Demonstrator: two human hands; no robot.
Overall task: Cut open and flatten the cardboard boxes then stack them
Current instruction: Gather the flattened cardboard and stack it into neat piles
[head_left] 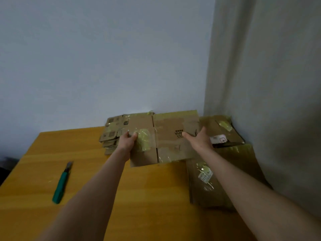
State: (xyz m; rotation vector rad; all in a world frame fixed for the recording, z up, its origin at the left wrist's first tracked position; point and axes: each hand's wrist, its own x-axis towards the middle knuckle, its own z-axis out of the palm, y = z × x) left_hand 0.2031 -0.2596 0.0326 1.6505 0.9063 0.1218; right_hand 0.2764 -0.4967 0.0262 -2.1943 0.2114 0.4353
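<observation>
A flattened brown cardboard box [166, 138] with clear tape and black print lies at the far side of the wooden table [139, 197], on top of other flattened cardboard. My left hand [127, 140] grips its left edge, thumb on top near a patch of yellowish tape. My right hand [199, 139] holds its right edge, thumb stretched over the printed face. A green-handled utility knife [62, 183] lies on the table to the left, away from both hands.
More flattened boxes [111, 134] are piled at the back left of the held one. Another stack of cardboard [224, 131] sits at the back right, and a labelled flat piece [205, 181] lies near the right edge. A wall and a curtain [260, 84] close the far side.
</observation>
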